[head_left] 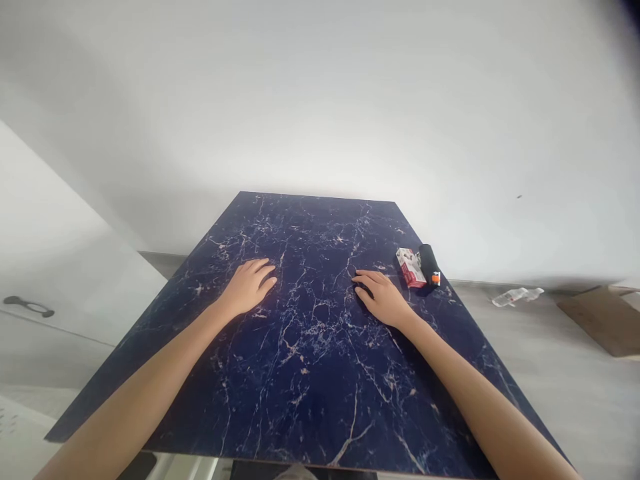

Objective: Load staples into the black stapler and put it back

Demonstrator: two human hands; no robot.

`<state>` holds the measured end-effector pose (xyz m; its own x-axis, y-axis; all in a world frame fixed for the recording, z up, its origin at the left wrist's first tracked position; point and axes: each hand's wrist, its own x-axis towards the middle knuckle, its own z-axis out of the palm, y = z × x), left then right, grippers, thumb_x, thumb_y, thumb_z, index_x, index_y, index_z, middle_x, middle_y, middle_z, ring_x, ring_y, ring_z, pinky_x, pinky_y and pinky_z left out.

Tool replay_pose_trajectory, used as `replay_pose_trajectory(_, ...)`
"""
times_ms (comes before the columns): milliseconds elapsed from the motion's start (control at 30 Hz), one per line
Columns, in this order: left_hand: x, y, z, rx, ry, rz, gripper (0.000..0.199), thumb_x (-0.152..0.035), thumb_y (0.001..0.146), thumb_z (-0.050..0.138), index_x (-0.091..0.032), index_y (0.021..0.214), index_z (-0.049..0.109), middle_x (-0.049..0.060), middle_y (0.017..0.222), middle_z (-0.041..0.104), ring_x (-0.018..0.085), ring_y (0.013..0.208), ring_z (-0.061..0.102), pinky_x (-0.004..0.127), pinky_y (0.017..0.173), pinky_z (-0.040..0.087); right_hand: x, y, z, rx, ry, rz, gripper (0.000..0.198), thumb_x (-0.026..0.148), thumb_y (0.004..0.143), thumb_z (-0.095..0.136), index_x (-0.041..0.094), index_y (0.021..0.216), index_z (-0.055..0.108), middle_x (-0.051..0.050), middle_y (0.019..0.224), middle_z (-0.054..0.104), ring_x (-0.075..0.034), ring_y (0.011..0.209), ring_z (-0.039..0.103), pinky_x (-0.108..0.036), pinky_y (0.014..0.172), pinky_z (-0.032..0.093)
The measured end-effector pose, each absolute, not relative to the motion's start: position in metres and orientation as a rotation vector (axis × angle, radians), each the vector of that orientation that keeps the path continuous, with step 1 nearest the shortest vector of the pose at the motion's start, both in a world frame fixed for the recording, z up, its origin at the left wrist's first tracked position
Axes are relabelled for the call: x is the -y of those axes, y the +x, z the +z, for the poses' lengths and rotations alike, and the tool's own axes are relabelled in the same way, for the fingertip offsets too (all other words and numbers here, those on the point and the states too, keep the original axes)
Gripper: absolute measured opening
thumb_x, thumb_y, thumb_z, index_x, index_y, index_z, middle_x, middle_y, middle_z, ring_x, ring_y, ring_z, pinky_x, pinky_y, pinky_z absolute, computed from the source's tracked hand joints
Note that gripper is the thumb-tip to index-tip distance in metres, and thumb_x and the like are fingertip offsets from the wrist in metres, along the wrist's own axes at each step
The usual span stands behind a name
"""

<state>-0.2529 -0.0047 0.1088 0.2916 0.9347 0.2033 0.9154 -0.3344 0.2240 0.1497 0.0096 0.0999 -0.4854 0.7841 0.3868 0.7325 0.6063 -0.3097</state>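
My left hand (249,285) lies palm down on the left half of a dark blue marble-patterned table (310,373), fingers stretched out and thumb apart. On the right half rests my right hand (380,296), also palm down, its fingers extended toward the middle and its thumb spread. Neither hand holds anything. Just beyond my right hand, near the table's right edge, lies a small red and white box (411,268). Against its right side is a black cylindrical object (429,261) with an orange patch at its near end; its exact kind is unclear.
A pale wall (320,100) stands behind the table. At left is a white cabinet front with a dark handle (29,307). On the floor to the right lie a clear plastic bottle (517,297) and a brown cardboard piece (603,319).
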Motion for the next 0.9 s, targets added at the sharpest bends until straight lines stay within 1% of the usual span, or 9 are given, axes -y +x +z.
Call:
replay_pose_trajectory(167,0.001,-0.255,0.106,-1.767,2.491,0.501,0.053,-0.054,0.106,0.037,-0.024,0.14,0.064,0.011,0.153,0.054,0.036,0.143,0.045,0.06,0.119,0.035,-0.011,0.151,0.099,2.345,-1.192,0.135,0.031,0.031,0.102,0.05,0.022,0.123,0.071,-0.012,0.136,0.066,-0.03,0.128,0.06,-0.053,0.114,0.045)
replay_pose_trajectory(400,-0.006,-0.256,0.108,-1.755,2.52,0.567,0.046,-0.05,0.106,0.039,-0.026,0.132,0.069,0.01,0.144,0.06,0.035,0.135,0.051,0.059,0.113,0.039,-0.016,0.152,0.099,2.331,-1.146,0.142,0.028,0.028,0.101,0.051,0.024,0.119,0.073,-0.009,0.131,0.069,-0.028,0.125,0.063,-0.052,0.113,0.047)
replay_pose_trajectory(700,-0.005,-0.256,0.106,-1.766,2.532,0.535,0.047,-0.05,0.106,0.04,-0.025,0.135,0.067,0.01,0.146,0.059,0.035,0.136,0.05,0.059,0.114,0.038,-0.015,0.153,0.099,2.352,-1.152,0.135,0.03,0.026,0.103,0.048,0.022,0.122,0.071,-0.01,0.134,0.067,-0.028,0.126,0.061,-0.052,0.114,0.045)
replay_pose_trajectory(900,-0.003,-0.253,0.11,-1.783,2.52,0.505,0.048,-0.05,0.106,0.038,-0.025,0.138,0.065,0.01,0.149,0.057,0.035,0.138,0.048,0.06,0.115,0.037,-0.013,0.154,0.099,2.375,-1.164,0.134,0.032,0.029,0.103,0.047,0.023,0.126,0.07,-0.01,0.138,0.065,-0.03,0.129,0.06,-0.054,0.115,0.045)
